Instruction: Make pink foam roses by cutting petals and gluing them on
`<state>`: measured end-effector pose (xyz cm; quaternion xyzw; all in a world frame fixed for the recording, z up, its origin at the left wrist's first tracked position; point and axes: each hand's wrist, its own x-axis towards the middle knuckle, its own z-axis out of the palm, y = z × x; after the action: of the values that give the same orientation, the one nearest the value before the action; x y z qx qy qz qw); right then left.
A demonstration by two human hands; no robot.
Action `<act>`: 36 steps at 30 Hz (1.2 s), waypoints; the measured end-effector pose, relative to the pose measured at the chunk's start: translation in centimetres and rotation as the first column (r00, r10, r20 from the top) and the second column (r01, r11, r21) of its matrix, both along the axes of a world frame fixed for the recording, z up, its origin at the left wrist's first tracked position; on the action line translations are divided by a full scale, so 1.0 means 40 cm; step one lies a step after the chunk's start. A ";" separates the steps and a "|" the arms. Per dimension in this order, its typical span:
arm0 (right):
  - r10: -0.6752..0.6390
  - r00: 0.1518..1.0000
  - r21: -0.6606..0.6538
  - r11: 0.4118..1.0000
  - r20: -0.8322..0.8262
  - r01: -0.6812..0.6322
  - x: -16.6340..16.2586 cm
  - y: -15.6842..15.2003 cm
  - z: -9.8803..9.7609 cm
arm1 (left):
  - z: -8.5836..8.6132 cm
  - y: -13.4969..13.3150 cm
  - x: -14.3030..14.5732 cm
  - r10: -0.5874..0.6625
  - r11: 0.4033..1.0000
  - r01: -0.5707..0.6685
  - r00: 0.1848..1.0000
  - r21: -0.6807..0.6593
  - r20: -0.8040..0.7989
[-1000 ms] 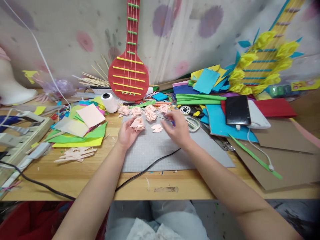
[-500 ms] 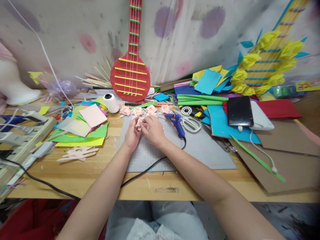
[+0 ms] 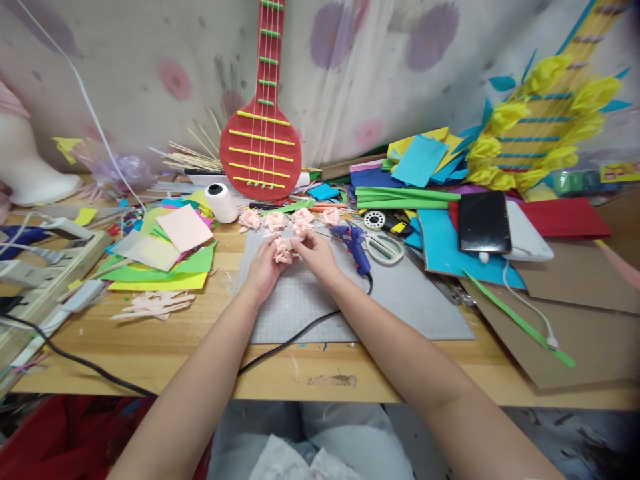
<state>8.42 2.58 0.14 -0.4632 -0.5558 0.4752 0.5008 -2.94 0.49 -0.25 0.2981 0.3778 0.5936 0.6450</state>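
Two-handed hold at frame centre: our left hand (image 3: 263,270) has its fingers curled around a pink flower (image 3: 283,251), over the grey mat (image 3: 400,310). Likely that's the steadying side, leaving our right hand (image 3: 320,257) for fine work. Right fingertips are at the flower's right edge; too small to tell whether they pinch a petal. Glue gun (image 3: 354,248) lies just right of the hands, handle toward us, presumably for quick reach; scissors (image 3: 386,249) sit beside it. At least four other flowers (image 3: 275,221) line the mat's far edge, probably set back to spare the work spot. Tightest side is ahead. Most open room: the mat's right half, lower right of centre. Black cord (image 3: 295,340) runs under our right forearm and over the mat's near edge; snag risk if we swing low.
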 end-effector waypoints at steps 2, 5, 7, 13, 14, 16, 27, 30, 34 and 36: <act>-0.018 0.999 -0.010 1.000 -0.041 0.018 0.001 0.004 -0.001 | 0.000 0.000 -0.001 0.011 1.000 -0.011 1.000 0.005 -0.002; -0.072 0.996 0.004 0.997 -0.059 0.073 0.007 0.010 -0.005 | -0.001 0.002 -0.002 0.037 0.999 -0.037 0.999 0.007 -0.018; -0.110 0.994 0.035 0.993 -0.009 0.111 0.013 0.011 -0.006 | -0.003 0.004 -0.003 0.045 0.999 -0.045 0.999 0.019 -0.022; -0.201 0.940 0.214 0.966 0.275 0.144 0.022 -0.005 0.002 | -0.013 0.010 -0.002 0.092 0.995 -0.090 0.994 0.044 -0.053; -0.209 0.931 0.249 0.959 0.299 0.135 0.021 -0.007 0.002 | -0.014 0.010 -0.002 0.097 0.994 -0.094 0.994 0.050 -0.058; -0.218 0.916 0.292 0.949 0.338 0.118 0.018 -0.011 0.002 | -0.016 0.010 0.000 0.096 0.994 -0.092 0.993 0.064 -0.066; -0.155 0.940 0.263 0.962 0.304 0.073 0.006 -0.018 0.002 | -0.020 0.006 0.001 0.082 0.993 -0.071 0.989 0.093 -0.120; -0.140 0.942 0.245 0.967 0.305 0.064 0.003 -0.020 0.003 | -0.026 0.008 0.000 0.081 0.992 -0.067 0.988 0.108 -0.134; -0.106 0.946 0.229 0.973 0.307 0.034 0.003 -0.028 0.014 | -0.034 0.012 -0.003 0.099 0.990 -0.080 0.982 0.117 -0.160; -0.087 0.949 0.237 0.971 0.303 0.014 0.006 -0.031 0.019 | -0.035 0.014 -0.003 0.094 0.990 -0.075 0.983 0.122 -0.158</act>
<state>8.67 1.35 0.89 -0.4848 -0.6673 0.3151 0.4695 -3.06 1.06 -1.66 0.3661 0.4067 0.6150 0.5677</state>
